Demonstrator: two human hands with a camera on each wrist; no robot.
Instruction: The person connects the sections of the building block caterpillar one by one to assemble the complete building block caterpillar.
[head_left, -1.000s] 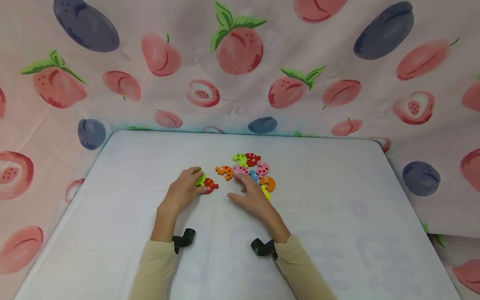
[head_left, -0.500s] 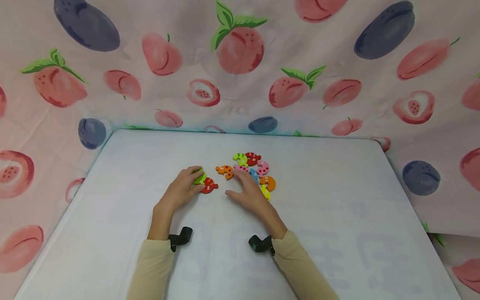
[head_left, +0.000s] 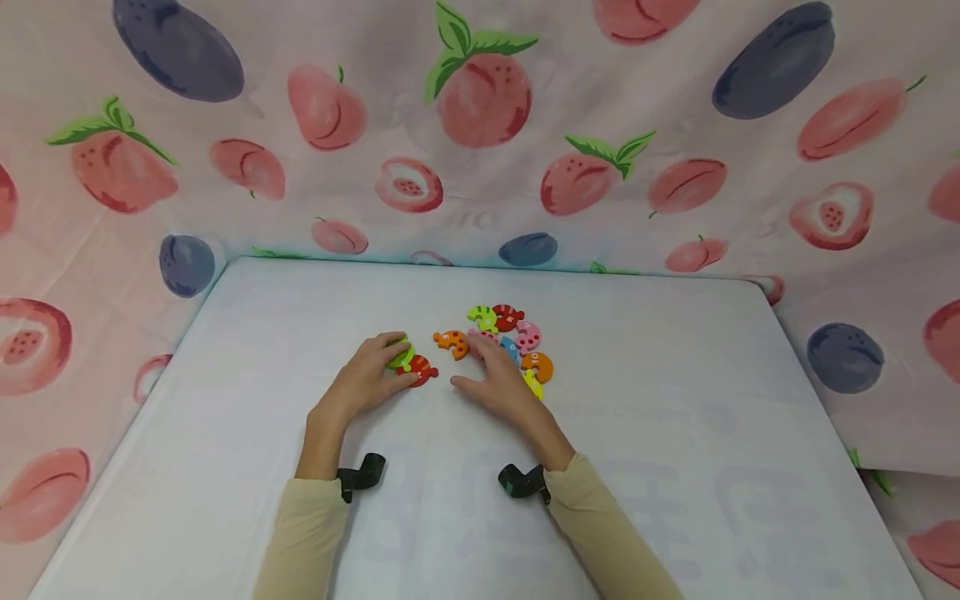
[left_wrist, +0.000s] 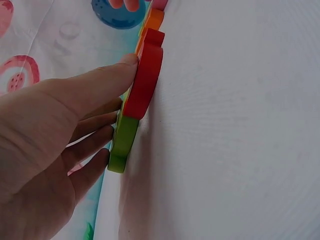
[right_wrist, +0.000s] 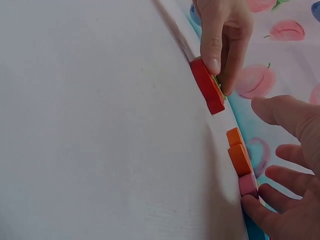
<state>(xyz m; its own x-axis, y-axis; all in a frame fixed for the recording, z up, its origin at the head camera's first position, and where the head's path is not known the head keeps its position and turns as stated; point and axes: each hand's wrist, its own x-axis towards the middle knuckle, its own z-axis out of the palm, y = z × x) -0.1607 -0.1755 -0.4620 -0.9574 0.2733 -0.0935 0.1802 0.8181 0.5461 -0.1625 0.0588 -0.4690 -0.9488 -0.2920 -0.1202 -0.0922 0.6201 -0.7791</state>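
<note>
Hands: two in play, both low over the pieces, neither clenched. Left hand (head_left: 363, 375) has its thumb on red and fingertips on green; right hand (head_left: 502, 379) is loose and spread, gripping nothing that shows.
Left sleeve: beige (head_left: 303, 533), forearm angling up and inward, a black wrist mount (head_left: 363, 473) at the cuff.
Left pair: two pieces, a green piece (head_left: 406, 360) partly under the fingers and a striped red piece (head_left: 423, 369) touching it, poking out toward the middle.
Middle piece: one, a spotted orange piece (head_left: 453, 343), lying between the hands, just beside the right fingertips.
Right cluster: seven pieces. Lime piece (head_left: 482, 317) and dark red piece (head_left: 508, 317) touch at the far edge; near pink piece (head_left: 489, 336) and blue piece (head_left: 511, 347) sit by the right fingers; far pink piece (head_left: 529, 337), orange piece numbered 10 (head_left: 538, 367) and yellow piece (head_left: 533, 383) run down beyond them, the yellow partly hidden by the hand.
Right pose: thumb pointing inward, well apart from the fingers, forearm slanting in from a matching sleeve (head_left: 607, 533).
</note>
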